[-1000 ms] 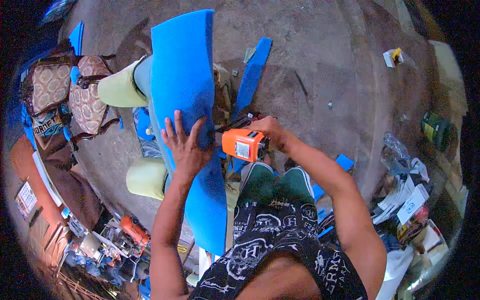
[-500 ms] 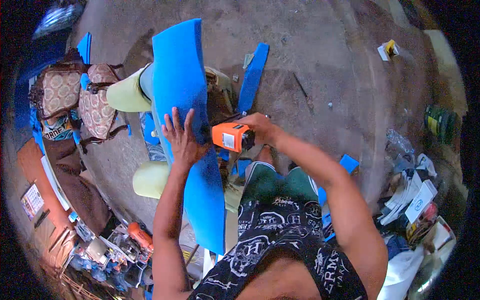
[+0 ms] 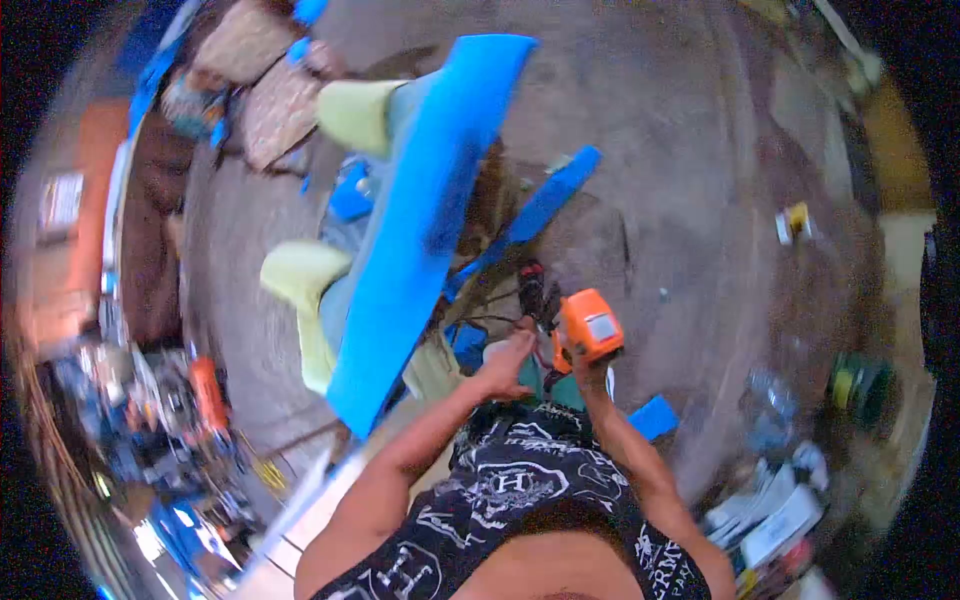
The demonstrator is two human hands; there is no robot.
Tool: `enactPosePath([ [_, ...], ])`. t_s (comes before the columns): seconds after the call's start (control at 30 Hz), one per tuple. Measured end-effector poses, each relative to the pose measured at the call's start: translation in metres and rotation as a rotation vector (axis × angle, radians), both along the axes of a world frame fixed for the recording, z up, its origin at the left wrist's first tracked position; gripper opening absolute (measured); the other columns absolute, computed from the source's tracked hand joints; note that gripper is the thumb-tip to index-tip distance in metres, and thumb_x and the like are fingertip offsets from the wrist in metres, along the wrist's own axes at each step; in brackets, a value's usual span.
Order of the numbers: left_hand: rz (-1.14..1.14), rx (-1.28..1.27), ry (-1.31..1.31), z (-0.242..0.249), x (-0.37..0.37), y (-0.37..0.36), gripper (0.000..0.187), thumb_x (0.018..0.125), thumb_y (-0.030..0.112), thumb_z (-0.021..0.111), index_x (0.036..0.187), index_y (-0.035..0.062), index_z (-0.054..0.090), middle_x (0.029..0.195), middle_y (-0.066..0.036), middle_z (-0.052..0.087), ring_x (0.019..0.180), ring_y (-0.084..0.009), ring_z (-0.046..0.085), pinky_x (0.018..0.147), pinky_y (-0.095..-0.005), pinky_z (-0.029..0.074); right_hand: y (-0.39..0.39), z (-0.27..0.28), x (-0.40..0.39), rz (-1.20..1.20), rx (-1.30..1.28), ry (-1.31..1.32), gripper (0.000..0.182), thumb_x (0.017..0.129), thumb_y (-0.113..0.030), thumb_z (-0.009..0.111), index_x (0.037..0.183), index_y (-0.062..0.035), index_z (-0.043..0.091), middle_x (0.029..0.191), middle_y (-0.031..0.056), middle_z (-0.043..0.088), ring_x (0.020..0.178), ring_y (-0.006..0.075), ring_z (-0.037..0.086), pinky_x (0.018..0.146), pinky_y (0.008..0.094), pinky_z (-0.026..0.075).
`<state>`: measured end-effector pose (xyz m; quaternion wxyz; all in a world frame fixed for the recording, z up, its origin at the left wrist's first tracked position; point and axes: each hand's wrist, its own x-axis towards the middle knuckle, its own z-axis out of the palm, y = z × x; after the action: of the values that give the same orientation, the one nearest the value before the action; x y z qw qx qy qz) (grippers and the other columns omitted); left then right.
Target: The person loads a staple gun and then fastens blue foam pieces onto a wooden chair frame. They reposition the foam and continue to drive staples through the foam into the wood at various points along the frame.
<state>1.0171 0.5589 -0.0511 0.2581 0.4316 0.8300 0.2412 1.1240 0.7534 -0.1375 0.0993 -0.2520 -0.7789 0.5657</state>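
Observation:
In my right hand [image 3: 585,365], fingers wrapped round its grip, is an orange pistol-grip tool [image 3: 592,325] with a white label. It is beside the foam, over my lap. My left hand [image 3: 508,365] is just left of the tool, its fingers bent together in front of my green shorts; what they hold is blurred and I cannot tell what it is. A long blue foam sheet [image 3: 405,260] lies slanted over a piece of furniture with pale green padded parts [image 3: 358,115]. Neither hand touches the foam.
A blue foam strip [image 3: 550,195] lies on the floor beyond my hands. Patterned cushioned seats [image 3: 285,110] stand at the far left. An orange cylinder [image 3: 208,393] and clutter are at lower left, papers and bags [image 3: 785,525] at lower right.
My left hand has left the foam and moved down right to near my lap. The orange tool, still in my right hand, has come away from the foam's edge. The view has turned.

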Motion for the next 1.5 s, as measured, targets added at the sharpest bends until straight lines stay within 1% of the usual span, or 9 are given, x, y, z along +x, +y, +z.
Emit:
enactPosePath([
  [0.17,0.546,0.184,-0.328,0.012,0.067,-0.020,0.037,0.070,0.033,0.071,0.092,0.0038,0.064,0.090,-0.018,0.063,0.089,-0.0373,0.059,0.077,-0.0456,0.047,0.006,0.205,-0.037,0.343,-0.080,0.427,0.019,0.084,-0.011,0.058,0.102,-0.0038,0.057,0.083,0.0072,0.057,0.080,0.0197,0.055,0.083,0.0393,0.043],
  [0.23,0.579,-0.042,-0.175,0.010,0.081,-0.077,0.025,0.074,0.031,0.068,0.085,0.0088,0.067,0.087,-0.016,0.064,0.087,-0.0369,0.060,0.075,-0.0456,0.047,0.003,0.274,-0.048,-0.015,-1.291,0.398,0.030,0.086,-0.012,0.057,0.114,-0.0032,0.051,0.072,0.0037,0.048,0.069,0.0158,0.047,0.075,0.0356,0.040],
  [0.3,0.763,-0.172,-0.189,-0.010,0.129,-0.121,0.024,0.074,0.032,0.069,0.086,0.0107,0.068,0.090,-0.014,0.065,0.089,-0.0353,0.060,0.076,-0.0452,0.048,0.039,0.297,-0.029,0.066,-1.480,0.511,0.041,0.086,-0.017,0.058,0.122,-0.0026,0.045,0.066,0.0010,0.041,0.063,0.0139,0.039,0.069,0.0339,0.037],
  [0.43,0.801,-0.659,-0.282,-0.003,0.197,-0.211,0.026,0.077,0.034,0.065,0.095,0.0146,0.069,0.097,-0.014,0.066,0.099,-0.0325,0.060,0.088,-0.0414,0.048,0.080,0.348,-0.026,0.107,-1.302,0.622,0.038,0.088,-0.024,0.058,0.117,-0.0021,0.049,0.067,0.0014,0.044,0.063,0.0127,0.042,0.065,0.0309,0.038],
  [0.6,0.987,-0.504,-0.485,0.021,0.225,-0.287,0.042,0.076,0.026,0.062,0.112,0.0056,0.062,0.102,-0.017,0.065,0.113,-0.0321,0.054,0.099,-0.0402,0.042,0.130,0.340,0.003,0.104,-1.158,0.644,0.029,0.092,-0.025,0.053,0.110,-0.0024,0.052,0.068,0.0024,0.046,0.064,0.0131,0.046,0.064,0.0316,0.040],
  [0.7,1.794,-0.091,-0.193,0.017,0.172,-0.348,0.036,0.089,0.029,0.055,0.108,-0.0016,0.060,0.103,-0.020,0.065,0.104,-0.0326,0.058,0.091,-0.0383,0.045,0.118,0.335,0.024,0.067,-1.019,0.582,0.021,0.095,-0.023,0.049,0.100,-0.0043,0.054,0.065,0.0026,0.049,0.061,0.0146,0.047,0.064,0.0333,0.043],
  [0.83,1.656,0.329,-0.040,0.028,0.048,-0.374,0.048,0.086,0.037,0.063,0.116,-0.0004,0.057,0.107,-0.013,0.064,0.099,-0.0205,0.060,0.088,-0.0315,0.046,0.069,0.313,0.048,-0.388,-0.948,0.292,0.019,0.093,-0.027,0.053,0.091,-0.0080,0.057,0.062,0.0013,0.051,0.054,0.0145,0.049,0.056,0.0341,0.045],
  [1.13,0.783,-0.082,0.115,0.006,-0.131,-0.287,0.068,0.088,0.049,0.054,0.140,0.0087,0.036,0.134,-0.020,0.049,0.124,-0.0353,0.046,0.100,-0.0399,0.038,-0.049,0.263,0.075,-0.711,-0.811,-0.048,0.013,0.086,-0.024,0.060,0.089,-0.0114,0.057,0.061,-0.0028,0.048,0.054,0.0116,0.049,0.056,0.0324,0.047],
  [1.5,1.058,0.181,0.190,0.056,-0.088,-0.209,0.018,0.074,0.018,0.071,0.087,0.0055,0.070,0.088,-0.012,0.065,0.086,-0.0312,0.060,0.079,-0.0417,0.047,-0.054,0.263,0.096,-0.928,-0.824,-0.023,0.010,0.084,-0.017,0.060,0.084,-0.0098,0.055,0.062,-0.0001,0.051,0.057,0.0150,0.051,0.060,0.0346,0.048],
])
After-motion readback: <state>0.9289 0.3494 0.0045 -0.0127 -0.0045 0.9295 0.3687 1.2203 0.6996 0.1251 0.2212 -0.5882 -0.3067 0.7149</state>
